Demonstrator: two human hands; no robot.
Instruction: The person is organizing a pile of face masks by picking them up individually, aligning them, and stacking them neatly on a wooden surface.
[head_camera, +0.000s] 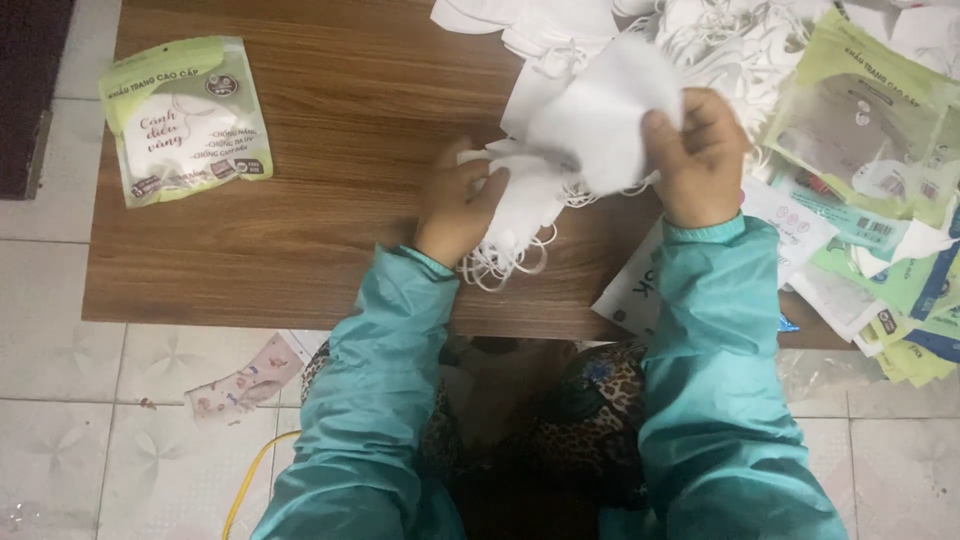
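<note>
A person in teal sleeves works at a wooden tabletop (330, 180): the right hand (700, 155) pinches a white face mask (600, 110) held up near the tabletop's middle, while the left hand (455, 205) presses a small stack of masks (515, 215) flat. A sealed green mask packet (185, 120) lies well apart at left; empty packets (880, 200) crowd the right edge.

Table (330, 200): low, wood-grain top, on tiled floor (60, 360). Green pouch (185, 118): sealed, flat on table's far-left corner, well apart from other items. Empty pouches (880, 200): loose heap, green/clear/blue, at table's right edge, some overhanging. Wrapper (245, 385): pinkish, on floor just below table's near edge. Yellow cord (245, 485): on floor, lower left.
</note>
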